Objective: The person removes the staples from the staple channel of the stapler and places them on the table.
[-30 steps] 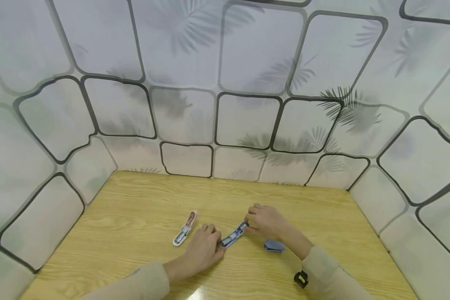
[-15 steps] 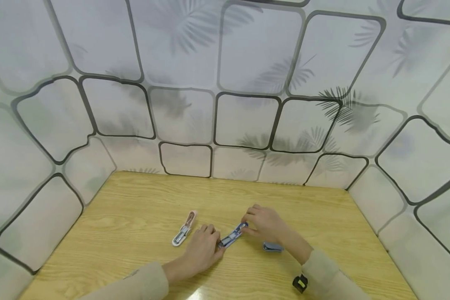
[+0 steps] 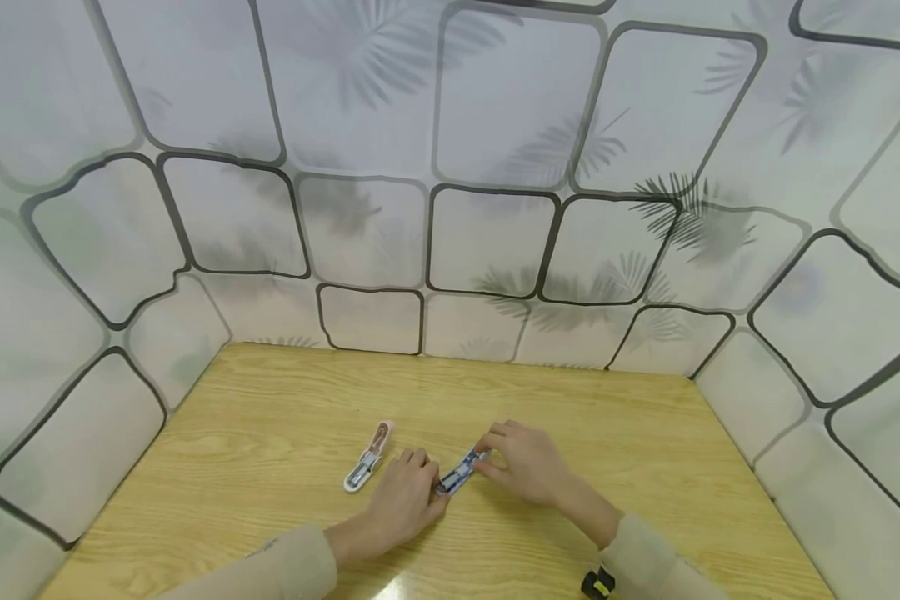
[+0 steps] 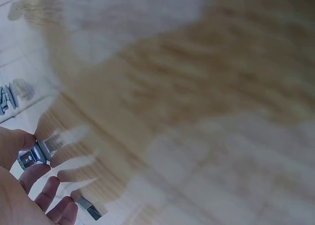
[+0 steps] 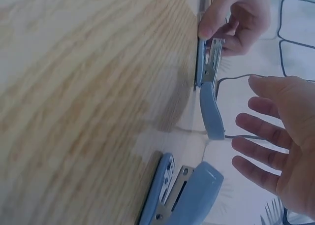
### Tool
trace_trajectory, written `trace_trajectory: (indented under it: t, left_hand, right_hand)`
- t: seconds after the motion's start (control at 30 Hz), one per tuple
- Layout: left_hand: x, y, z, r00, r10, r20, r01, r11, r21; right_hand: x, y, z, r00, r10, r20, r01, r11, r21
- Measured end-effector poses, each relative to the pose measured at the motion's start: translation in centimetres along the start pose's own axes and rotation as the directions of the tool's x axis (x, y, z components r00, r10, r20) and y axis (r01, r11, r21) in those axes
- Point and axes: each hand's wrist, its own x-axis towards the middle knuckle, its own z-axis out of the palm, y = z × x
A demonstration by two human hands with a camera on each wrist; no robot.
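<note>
In the head view a blue stapler (image 3: 459, 471) is folded out into a long shape. My left hand (image 3: 401, 500) pinches its lower end between thumb and fingers; the left wrist view shows the metal-and-blue end (image 4: 33, 156) at the thumb. My right hand (image 3: 528, 462) covers the far end in the head view. In the right wrist view its fingers (image 5: 261, 158) are spread, with a gap between them and the stapler's blue cover (image 5: 211, 112). A second blue stapler (image 5: 192, 198), partly opened, lies at the bottom there.
A pink-and-white stapler (image 3: 367, 457), also folded out, lies left of my left hand on the wooden table (image 3: 270, 433). A small black object with a yellow mark (image 3: 598, 583) shows by the right sleeve. Patterned fabric walls (image 3: 487, 242) close off the back and sides.
My right hand has shifted down and left along the stapler from its far end. The second blue stapler has gone behind that hand in the head view. The left hand stays put.
</note>
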Motion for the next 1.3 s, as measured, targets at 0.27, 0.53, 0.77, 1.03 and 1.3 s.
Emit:
trace_trajectory:
  t: [0.27,0.53,0.77,1.03,1.3]
  left_hand:
    - [-0.1,0.0,0.0,1.0,0.004,-0.007,-0.004,1.0,0.011]
    - [-0.1,0.0,0.1,1.0,0.003,-0.008,-0.003,1.0,0.018]
    - [0.0,-0.1,0.2,1.0,0.002,-0.018,-0.001,1.0,0.031]
    - [-0.1,-0.2,0.3,1.0,0.014,-0.023,-0.014,0.999,0.037]
    - [-0.1,-0.2,0.2,1.0,0.007,-0.019,-0.007,1.0,0.011]
  right_hand:
    - [-0.3,-1.3,0.1,0.988,0.153,-0.011,-0.146,0.96,0.24]
    - [-0.4,-2.4,0.9,0.947,0.31,0.079,-0.304,0.793,0.528]
    - [-0.2,-3.1,2.1,0.919,0.355,0.172,-0.381,0.683,0.623]
    - [0.0,-3.9,3.2,0.898,0.389,0.204,-0.423,0.64,0.641]
    - [0.3,-4.2,3.5,0.894,0.391,0.22,-0.434,0.627,0.648]
